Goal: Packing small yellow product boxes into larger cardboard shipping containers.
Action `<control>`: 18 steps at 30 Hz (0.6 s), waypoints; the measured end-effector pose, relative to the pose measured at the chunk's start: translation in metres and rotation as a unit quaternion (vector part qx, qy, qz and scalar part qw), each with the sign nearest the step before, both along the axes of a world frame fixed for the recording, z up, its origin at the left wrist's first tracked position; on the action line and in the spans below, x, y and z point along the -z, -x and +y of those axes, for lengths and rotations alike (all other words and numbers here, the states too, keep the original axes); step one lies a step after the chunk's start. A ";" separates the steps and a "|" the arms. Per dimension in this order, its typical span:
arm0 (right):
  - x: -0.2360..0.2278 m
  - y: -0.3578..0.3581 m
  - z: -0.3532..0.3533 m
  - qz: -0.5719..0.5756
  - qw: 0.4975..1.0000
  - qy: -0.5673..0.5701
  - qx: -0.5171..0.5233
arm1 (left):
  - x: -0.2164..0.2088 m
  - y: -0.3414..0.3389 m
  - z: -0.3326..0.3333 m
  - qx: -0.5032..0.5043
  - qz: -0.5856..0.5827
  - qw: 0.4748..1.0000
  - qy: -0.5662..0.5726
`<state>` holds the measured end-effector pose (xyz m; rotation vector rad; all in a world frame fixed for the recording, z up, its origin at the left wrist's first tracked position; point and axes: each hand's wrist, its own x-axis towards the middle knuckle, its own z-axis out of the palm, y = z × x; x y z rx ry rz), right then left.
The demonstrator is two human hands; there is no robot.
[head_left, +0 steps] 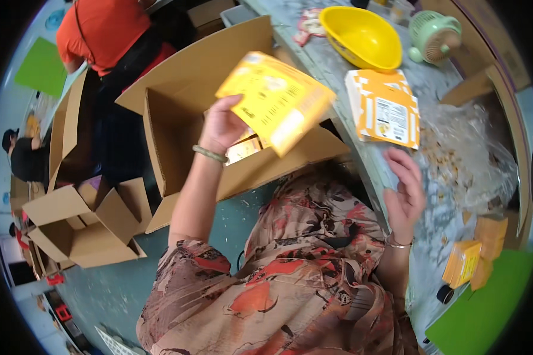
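Observation:
A yellow printed carton (281,97) is in my left hand (225,127), pinched at its near left corner. It is tilted above a large open cardboard box (180,139), whose inside holds more yellow cartons (243,151), partly hidden by my hand and the held carton. Over the table's edge, my right hand (405,192) is empty, its fingers apart and slightly curled. Just beyond its fingertips lies a stack of flat yellow-and-white cartons (388,109) with a white label panel on top.
A yellow basin (361,36) and a green fan (434,35) stand at the table's far end. A clear plastic bag (471,160) holds small brownish pieces. Small orange packets (462,263) lie near a green mat (479,307). Another open box (89,228) and a person in orange (109,35) are left.

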<state>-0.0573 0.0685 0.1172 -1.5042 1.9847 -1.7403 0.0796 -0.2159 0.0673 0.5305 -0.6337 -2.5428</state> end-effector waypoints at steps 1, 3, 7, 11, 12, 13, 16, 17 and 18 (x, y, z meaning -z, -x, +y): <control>0.011 0.001 -0.009 -0.004 1.000 -0.005 -0.008 | 0.010 -0.015 -0.021 -0.010 0.013 1.000 0.012; 0.034 0.000 -0.031 -0.022 0.994 -0.110 0.004 | 0.056 -0.057 -0.072 -0.099 -0.092 0.989 0.054; 0.073 0.008 -0.063 -0.046 0.982 -0.182 -0.026 | 0.144 -0.109 -0.121 -0.221 -0.254 0.941 -0.027; 0.097 0.008 -0.103 0.045 0.963 -0.264 -0.040 | 0.240 -0.150 -0.137 -0.257 -0.317 0.907 -0.102; 0.092 -0.002 -0.110 0.062 0.963 -0.258 -0.049 | 0.257 -0.166 -0.137 -0.305 -0.305 0.896 -0.107; 0.096 -0.001 -0.115 0.100 0.948 -0.297 -0.047 | 0.271 -0.167 -0.138 -0.308 -0.303 0.895 -0.113; 0.109 -0.002 -0.118 0.134 0.927 -0.344 -0.059 | 0.308 -0.179 -0.143 -0.386 -0.336 0.851 -0.120; 0.112 -0.003 -0.116 0.132 0.925 -0.351 -0.063 | 0.321 -0.182 -0.147 -0.400 -0.341 0.841 -0.131; 0.114 -0.004 -0.114 0.134 0.923 -0.354 -0.070 | 0.333 -0.187 -0.151 -0.414 -0.345 0.831 -0.141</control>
